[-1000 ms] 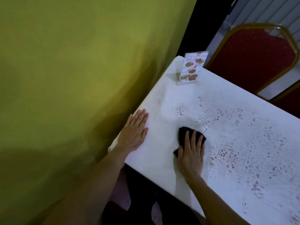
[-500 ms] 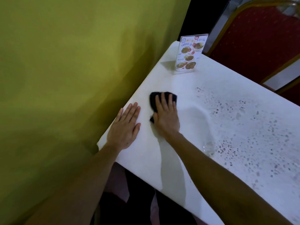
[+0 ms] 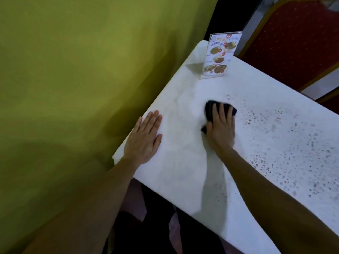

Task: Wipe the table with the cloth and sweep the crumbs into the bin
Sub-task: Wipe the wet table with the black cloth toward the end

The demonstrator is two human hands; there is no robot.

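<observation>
A white table point(image 3: 179, 173) runs from the lower middle to the right. My right hand point(image 3: 221, 128) presses a dark cloth point(image 3: 209, 109) flat against the tabletop near its middle, fingers spread over it. Reddish-brown crumbs and specks point(image 3: 286, 143) are scattered over the surface to the right of the cloth. My left hand point(image 3: 145, 138) lies flat, palm down, near the table's left edge with nothing in it. No bin is in view.
A clear menu stand point(image 3: 219, 55) stands upright at the table's far corner. A yellow-green wall point(image 3: 73, 88) runs close along the left edge. A red chair with a gold frame point(image 3: 293, 43) is behind the table at the upper right.
My right hand slid the cloth left toward my left hand, then back to the right and farther from me. The strip it crossed now looks free of specks. My left hand stayed flat.
</observation>
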